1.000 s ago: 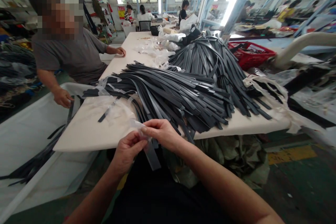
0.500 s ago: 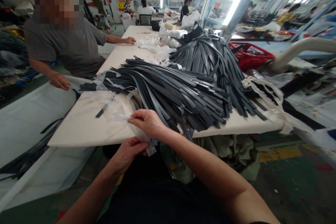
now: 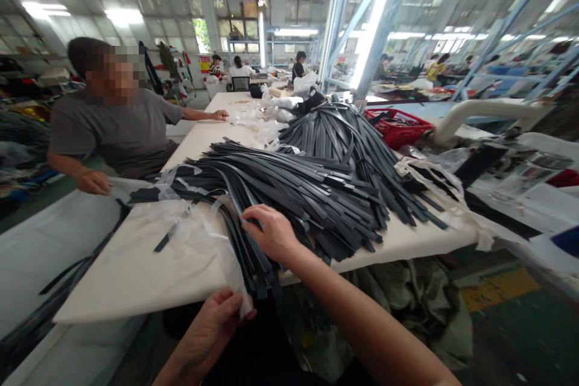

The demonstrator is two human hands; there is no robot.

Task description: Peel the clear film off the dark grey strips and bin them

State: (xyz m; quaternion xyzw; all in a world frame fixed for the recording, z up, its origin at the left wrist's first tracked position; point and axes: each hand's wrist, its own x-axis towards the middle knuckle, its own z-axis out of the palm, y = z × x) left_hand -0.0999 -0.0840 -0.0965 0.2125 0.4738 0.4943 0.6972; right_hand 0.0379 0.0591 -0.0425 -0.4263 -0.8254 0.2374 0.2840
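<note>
A large bundle of dark strips (image 3: 289, 187) fans across the pale table (image 3: 136, 265), some ends hanging over the front edge. My left hand (image 3: 221, 313) pinches a thin translucent plastic sheet (image 3: 226, 253) at the table's front edge. Above the near strips is my right hand (image 3: 269, 229), its fingers apart and curved, nothing visible in it; whether it touches the strips is unclear. One short dark strip (image 3: 170, 233) lies apart on the left, beside crumpled plastic. Behind the bundle a second heap of dark strips (image 3: 335, 132) spreads out.
A person in a grey shirt (image 3: 117, 126) sits at the left, one hand on the far table edge. A red basket (image 3: 398, 128) stands behind the strips, with a machine (image 3: 520, 175) at the right. White sheeting with strips hangs at the left.
My right hand has let go of the plastic and moved over the strips, its fingers parted. My left hand still grips the sheet, now lower in view. The camera has tilted up.
</note>
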